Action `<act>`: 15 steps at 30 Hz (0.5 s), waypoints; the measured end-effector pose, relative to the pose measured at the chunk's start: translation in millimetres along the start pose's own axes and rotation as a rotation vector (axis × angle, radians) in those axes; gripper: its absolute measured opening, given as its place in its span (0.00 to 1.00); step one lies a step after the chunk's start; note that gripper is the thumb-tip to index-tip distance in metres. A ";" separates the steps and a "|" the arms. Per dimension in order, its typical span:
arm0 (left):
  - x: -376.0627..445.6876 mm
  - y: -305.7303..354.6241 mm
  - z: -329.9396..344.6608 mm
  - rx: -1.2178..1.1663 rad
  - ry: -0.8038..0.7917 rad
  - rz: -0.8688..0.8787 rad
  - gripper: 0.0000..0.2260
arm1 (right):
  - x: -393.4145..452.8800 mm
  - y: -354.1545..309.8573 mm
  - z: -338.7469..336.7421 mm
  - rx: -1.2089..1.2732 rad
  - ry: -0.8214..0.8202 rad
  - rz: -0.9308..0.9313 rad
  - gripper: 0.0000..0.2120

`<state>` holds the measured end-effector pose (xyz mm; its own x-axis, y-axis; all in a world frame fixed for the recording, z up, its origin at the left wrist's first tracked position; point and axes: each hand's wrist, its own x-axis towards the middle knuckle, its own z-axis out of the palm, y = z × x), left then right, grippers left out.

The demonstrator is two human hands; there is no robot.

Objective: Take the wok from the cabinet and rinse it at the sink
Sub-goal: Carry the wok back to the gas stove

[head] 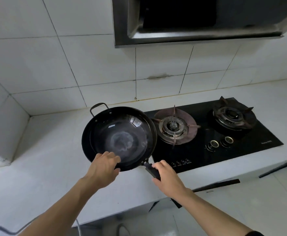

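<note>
Now left hand [105,169] grips the wok [119,137] rim, right hand [166,178] wraps its handle [152,170]

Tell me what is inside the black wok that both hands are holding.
The black round metal wok holds no food or utensil; only a pale whitish ring marks its bottom. The left hand grips the near rim and covers a small part of the inside there. The right hand holds the handle.

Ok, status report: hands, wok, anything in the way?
Left hand grips wok rim; right hand grips handle. Wok held above counter, beside stove. No sink visible.
</note>
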<state>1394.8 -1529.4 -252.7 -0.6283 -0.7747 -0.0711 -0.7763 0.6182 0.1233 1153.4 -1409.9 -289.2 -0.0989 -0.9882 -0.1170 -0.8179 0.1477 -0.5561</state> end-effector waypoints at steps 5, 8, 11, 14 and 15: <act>-22.7 16.6 5.2 0.053 -0.076 -0.070 0.16 | -14.3 -11.0 11.8 0.112 0.000 -0.030 0.16; -30.9 13.1 4.5 0.051 -0.097 -0.103 0.16 | -19.0 -23.0 14.9 0.149 0.002 -0.015 0.15; -33.8 7.3 1.7 0.039 -0.100 -0.104 0.18 | -19.1 -32.3 15.8 0.170 0.007 0.027 0.14; -33.5 3.4 1.1 0.044 -0.107 -0.101 0.20 | -16.8 -40.5 16.5 0.181 0.024 0.082 0.14; -33.8 1.6 0.5 0.048 -0.107 -0.098 0.20 | -16.2 -44.3 17.9 0.182 0.033 0.100 0.14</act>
<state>1414.7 -1502.2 -250.6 -0.5489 -0.8150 -0.1857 -0.8343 0.5477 0.0628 1201.4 -1399.6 -277.4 -0.1948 -0.9687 -0.1538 -0.6874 0.2467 -0.6831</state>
